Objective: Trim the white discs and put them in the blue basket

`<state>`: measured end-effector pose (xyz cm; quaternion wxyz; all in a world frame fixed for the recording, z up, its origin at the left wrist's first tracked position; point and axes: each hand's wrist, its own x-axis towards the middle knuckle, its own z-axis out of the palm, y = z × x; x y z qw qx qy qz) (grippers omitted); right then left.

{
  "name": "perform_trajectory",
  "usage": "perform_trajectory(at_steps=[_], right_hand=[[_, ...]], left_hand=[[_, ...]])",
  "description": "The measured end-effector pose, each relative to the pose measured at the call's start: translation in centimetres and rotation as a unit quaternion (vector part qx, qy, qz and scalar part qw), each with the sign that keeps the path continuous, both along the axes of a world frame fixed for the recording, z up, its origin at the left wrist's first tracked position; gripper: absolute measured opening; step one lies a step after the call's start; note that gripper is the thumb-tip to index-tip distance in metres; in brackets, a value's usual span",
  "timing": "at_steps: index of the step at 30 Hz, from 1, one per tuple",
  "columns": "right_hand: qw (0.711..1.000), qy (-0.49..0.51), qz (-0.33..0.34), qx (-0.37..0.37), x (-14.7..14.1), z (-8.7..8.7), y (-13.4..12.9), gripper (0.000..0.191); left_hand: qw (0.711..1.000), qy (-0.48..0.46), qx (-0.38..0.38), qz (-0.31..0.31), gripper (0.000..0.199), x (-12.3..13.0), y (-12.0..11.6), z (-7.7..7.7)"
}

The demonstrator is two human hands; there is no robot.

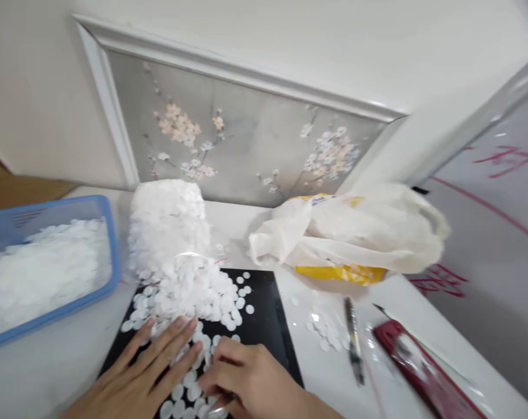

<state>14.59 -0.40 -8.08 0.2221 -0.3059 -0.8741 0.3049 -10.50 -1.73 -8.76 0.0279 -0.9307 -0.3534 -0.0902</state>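
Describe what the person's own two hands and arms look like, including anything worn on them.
The left hand is bare, with slender, tapering fingers and no glove or ring in sight. The right hand is likewise ungloved, with no ring visible, though some of its fingers are partly hidden. No sleeve, cuff, watch or bracelet shows before the picture's bottom edge cuts off the arms.

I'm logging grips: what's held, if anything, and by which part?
The left hand, spread over white discs, holds nothing; whether the right hand pinches any cannot be told.
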Motion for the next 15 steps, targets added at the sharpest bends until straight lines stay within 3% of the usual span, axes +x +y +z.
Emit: perform_trajectory(at_steps=[2, 4, 6, 8, 11, 15], right_hand=[[0.997, 0.043, -0.048, -0.044, 0.5, 0.3, 0.3, 0.024], [0.983, 0.074, -0.154, -0.064, 1.1, 0.7, 0.9, 0.020], [0.965, 0.093, -0.239, -0.063, 1.5, 1.1, 1.6, 0.021], [0.956, 0.095, -0.273, -0.053, 1.8, 1.1, 2.0, 0.025], [0.965, 0.081, -0.246, -0.029, 1.9, 0.9, 1.9, 0.027], [0.989, 0.046, -0.138, 0.012, 1.5, 0.4, 0.9, 0.024]], left_hand=[[0.998, 0.038, -0.046, -0.019, 0.095, 0.3, -0.4, 1.8], [0.993, 0.061, -0.095, -0.024, 0.095, 0.3, -0.2, 3.4], [0.988, 0.052, -0.137, -0.050, 0.094, 0.0, 0.3, 4.5], [0.985, 0.037, -0.162, -0.050, 0.090, -0.6, 0.9, 5.1], [0.987, 0.016, -0.162, -0.008, 0.082, -1.2, 2.0, 5.2], [0.993, -0.002, -0.115, 0.036, 0.067, -1.4, 3.0, 4.1]])
